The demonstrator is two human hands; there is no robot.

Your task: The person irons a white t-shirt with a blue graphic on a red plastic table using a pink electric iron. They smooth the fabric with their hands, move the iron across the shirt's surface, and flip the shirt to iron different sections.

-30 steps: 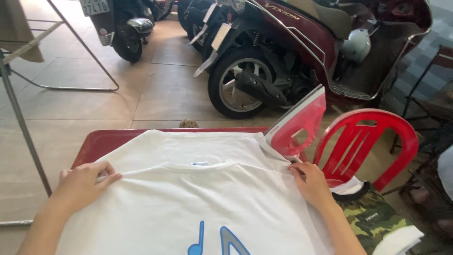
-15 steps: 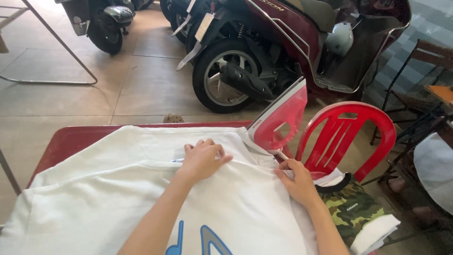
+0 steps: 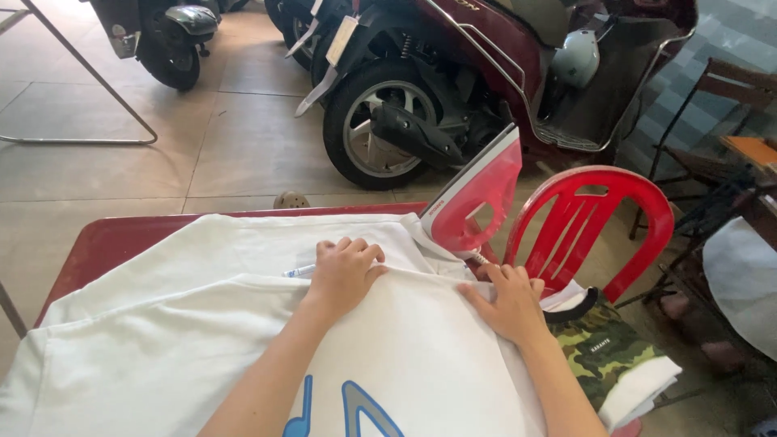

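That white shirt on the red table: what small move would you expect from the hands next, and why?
Probably the right hand reaches for the red iron. Both hands lie flat on the white shirt, the left hand pressing the fold by the collar, and the iron stands upright just beyond the right hand's fingertips.

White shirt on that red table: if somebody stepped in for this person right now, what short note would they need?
Left hand: flat on the white shirt near its collar, fingers curled over a fold, holding nothing else.
Right hand: palm down on the shirt's right edge, by the red chair.
The shirt lies spread over the red table, blue print toward the person.
The red iron stands upright at the table's far right edge, untouched.
A camouflage garment lies on the chair seat.
Done: shirt laid out, hands pressing it at the collar.
Left: the iron has not been picked up; creases show in the cloth.
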